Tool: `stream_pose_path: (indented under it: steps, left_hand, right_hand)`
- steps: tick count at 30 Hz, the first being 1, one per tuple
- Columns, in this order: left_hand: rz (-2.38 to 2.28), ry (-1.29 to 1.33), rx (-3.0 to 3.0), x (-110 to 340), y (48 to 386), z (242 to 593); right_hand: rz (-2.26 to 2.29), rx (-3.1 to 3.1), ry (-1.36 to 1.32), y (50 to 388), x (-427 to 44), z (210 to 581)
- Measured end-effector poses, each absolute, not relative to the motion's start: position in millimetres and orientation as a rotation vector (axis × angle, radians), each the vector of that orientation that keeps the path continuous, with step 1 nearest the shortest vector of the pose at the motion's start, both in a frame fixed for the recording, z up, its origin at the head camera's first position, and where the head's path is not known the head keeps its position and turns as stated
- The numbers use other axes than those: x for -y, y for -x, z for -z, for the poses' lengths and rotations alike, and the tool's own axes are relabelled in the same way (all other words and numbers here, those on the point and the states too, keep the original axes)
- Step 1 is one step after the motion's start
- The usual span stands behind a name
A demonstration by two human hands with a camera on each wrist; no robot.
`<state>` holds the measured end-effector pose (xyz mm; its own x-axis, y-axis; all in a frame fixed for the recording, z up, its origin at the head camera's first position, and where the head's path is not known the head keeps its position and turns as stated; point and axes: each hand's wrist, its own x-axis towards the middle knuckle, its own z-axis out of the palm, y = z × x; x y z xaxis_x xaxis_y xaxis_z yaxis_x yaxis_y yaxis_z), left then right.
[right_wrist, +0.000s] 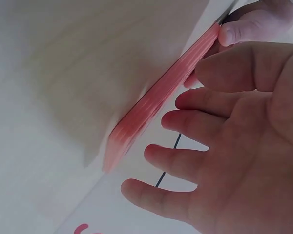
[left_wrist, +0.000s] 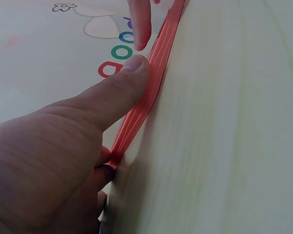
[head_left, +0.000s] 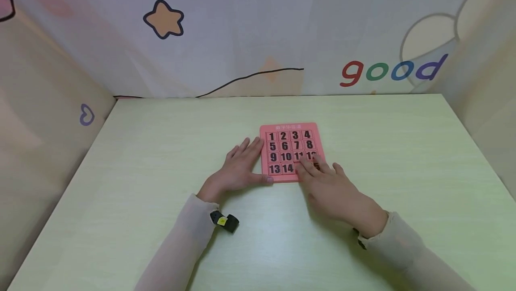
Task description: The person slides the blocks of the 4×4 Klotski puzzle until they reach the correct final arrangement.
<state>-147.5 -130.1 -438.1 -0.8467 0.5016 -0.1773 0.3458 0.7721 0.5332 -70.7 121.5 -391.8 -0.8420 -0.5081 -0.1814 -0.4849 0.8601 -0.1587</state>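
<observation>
A pink number sliding puzzle lies flat on the table, its rows running from 1 in the top left corner. In the bottom row 13 and 14 show. A partly covered tile ending in 5 is at the right. My left hand lies along the puzzle's left side, fingers extended, thumb against the near edge by the corner. Straight fingers of my right hand rest over the lower right tiles and hide some of them. From the right wrist, the puzzle's pink side appears beyond the spread fingers.
The pale wood-grain table reaches a printed cloth backdrop behind it, with cloth at both sides too. A black strap with a small device sits at my left wrist.
</observation>
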Motion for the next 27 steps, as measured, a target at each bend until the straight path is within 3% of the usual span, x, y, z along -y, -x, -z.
stream_pose_path:
  steps: [27]
  left_hand:
    - [-0.710, -0.648, -2.652, 130, 148, 438]
  right_hand:
    - [0.126, -2.817, 0.683, 66, -125, 398]
